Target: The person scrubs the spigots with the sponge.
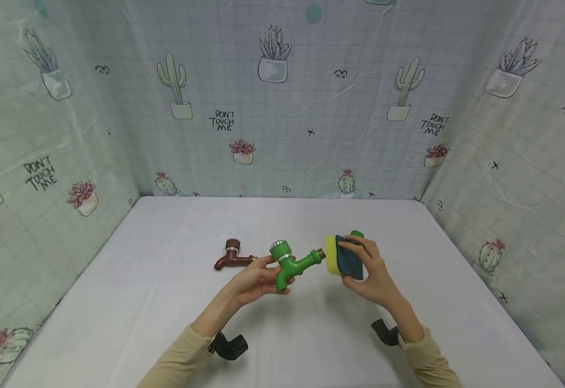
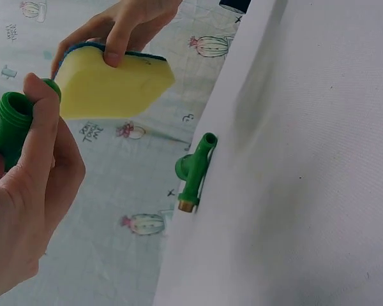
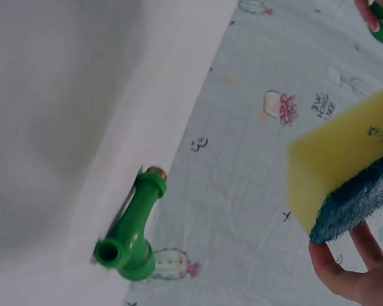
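Observation:
My left hand [image 1: 255, 283] grips a green tap [image 1: 289, 266] with a ribbed knob and a brass threaded end pointing right. In the left wrist view the open mouth of its spout [image 2: 14, 121] shows beside the thumb and fingers. My right hand [image 1: 378, 277] pinches a sponge [image 1: 350, 260], yellow foam on one side and dark blue scouring pad on the other. The yellow face is turned toward the tap's brass end, a small gap between them. Both things are held above the white table [image 1: 282, 334].
A second green tap [image 3: 131, 223] lies on the table behind the right hand, mostly hidden in the head view. A dark red tap [image 1: 232, 254] lies beyond the left hand. Cloth walls with cactus prints [image 1: 272, 70] enclose the table's back and sides.

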A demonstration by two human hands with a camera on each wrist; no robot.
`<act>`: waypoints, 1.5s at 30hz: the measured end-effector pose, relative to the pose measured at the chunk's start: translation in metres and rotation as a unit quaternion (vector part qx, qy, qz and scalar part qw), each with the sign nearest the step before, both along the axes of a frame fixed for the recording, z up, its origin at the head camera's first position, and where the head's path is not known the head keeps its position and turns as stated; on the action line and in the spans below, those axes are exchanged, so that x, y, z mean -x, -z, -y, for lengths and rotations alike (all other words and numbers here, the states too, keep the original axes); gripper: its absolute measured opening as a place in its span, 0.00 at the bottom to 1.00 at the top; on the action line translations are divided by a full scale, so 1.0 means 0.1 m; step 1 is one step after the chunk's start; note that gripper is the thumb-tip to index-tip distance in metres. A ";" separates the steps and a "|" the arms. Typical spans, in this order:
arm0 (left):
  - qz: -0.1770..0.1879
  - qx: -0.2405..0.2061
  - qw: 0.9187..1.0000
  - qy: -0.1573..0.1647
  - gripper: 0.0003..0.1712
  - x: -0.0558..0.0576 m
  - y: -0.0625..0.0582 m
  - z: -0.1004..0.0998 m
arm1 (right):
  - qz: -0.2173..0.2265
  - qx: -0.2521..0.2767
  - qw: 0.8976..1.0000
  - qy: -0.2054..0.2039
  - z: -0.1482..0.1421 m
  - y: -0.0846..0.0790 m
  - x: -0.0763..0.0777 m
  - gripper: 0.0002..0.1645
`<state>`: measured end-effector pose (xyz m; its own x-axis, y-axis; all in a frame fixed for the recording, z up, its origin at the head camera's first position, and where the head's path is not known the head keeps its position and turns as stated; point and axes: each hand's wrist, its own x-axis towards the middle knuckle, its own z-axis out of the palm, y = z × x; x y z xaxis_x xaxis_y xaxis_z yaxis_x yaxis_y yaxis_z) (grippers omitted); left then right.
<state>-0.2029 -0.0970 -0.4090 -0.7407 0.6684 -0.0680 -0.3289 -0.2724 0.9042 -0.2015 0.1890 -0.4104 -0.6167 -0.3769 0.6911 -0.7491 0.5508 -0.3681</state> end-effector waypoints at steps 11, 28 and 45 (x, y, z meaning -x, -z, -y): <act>-0.025 0.046 0.997 -0.054 0.33 -0.01 0.00 -0.09 | -0.006 0.058 0.997 -0.053 0.14 -0.19 -0.14 0.42; -0.158 0.189 0.969 0.014 0.24 -0.06 -0.01 -0.28 | -0.056 -0.123 0.990 -0.051 0.23 -0.35 -0.21 0.39; -0.156 0.215 0.962 -0.058 0.22 0.03 0.03 -0.38 | -0.125 -0.188 0.974 -0.037 0.36 -0.45 -0.11 0.40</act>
<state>-0.2060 -0.0589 -0.4119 -0.8373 0.5406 -0.0814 -0.0126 0.1299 0.9915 -0.1908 0.1534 -0.3650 -0.4087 -0.6694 0.6203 -0.8324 0.5521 0.0474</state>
